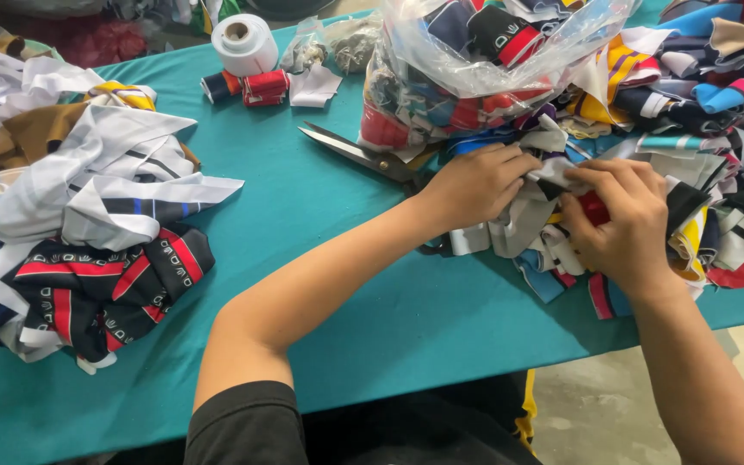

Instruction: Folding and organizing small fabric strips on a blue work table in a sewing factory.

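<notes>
My left hand (475, 183) and my right hand (622, 220) meet over a heap of small coloured fabric pieces (691, 129) on the right of the teal table (329, 258). Both hands pinch the same grey and white fabric piece (553, 172) between their fingers. A red scrap shows just under my right fingers. Large scissors (359, 153) lie shut on the table, their handles hidden beneath my left hand.
A clear plastic bag (475, 60) stuffed with fabric pieces stands behind the hands. A second pile of striped collars (88, 224) covers the table's left side. A white tape roll (244, 41) and small bundles (256, 86) sit at the back. The table's near edge runs below my arms.
</notes>
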